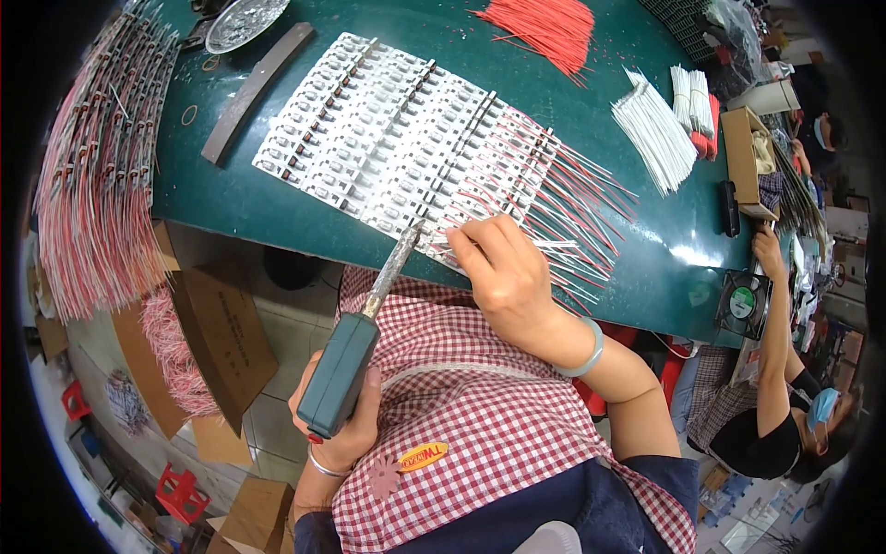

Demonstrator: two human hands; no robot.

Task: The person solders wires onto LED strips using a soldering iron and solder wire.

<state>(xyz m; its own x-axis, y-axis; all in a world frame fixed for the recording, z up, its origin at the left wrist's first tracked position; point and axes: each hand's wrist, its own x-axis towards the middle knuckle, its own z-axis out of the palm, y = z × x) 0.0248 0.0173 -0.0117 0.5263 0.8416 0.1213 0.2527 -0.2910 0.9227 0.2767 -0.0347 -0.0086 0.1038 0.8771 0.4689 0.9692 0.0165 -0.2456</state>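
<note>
My left hand [355, 420] is closed round the dark green handle of a soldering iron [340, 369]. Its metal tip reaches up to the front edge of a white panel [369, 138] that carries rows of small components. Close to that tip, my right hand [506, 277] has thumb and forefinger pinched together at the panel's edge, on what looks like a thin wire. Fingers partly hide the wire's end. Many red and white wires [591, 208] fan out from the panel's right part, some passing beneath my right hand.
On the green table [646, 268] lie red wires [544, 32], white wires [653, 134], a dark bar [257, 92] and a metal dish [245, 26]. Wired strips [111, 185] hang at left above a cardboard box [221, 332]. A small fan [741, 303] and a co-worker [771, 406] are at right.
</note>
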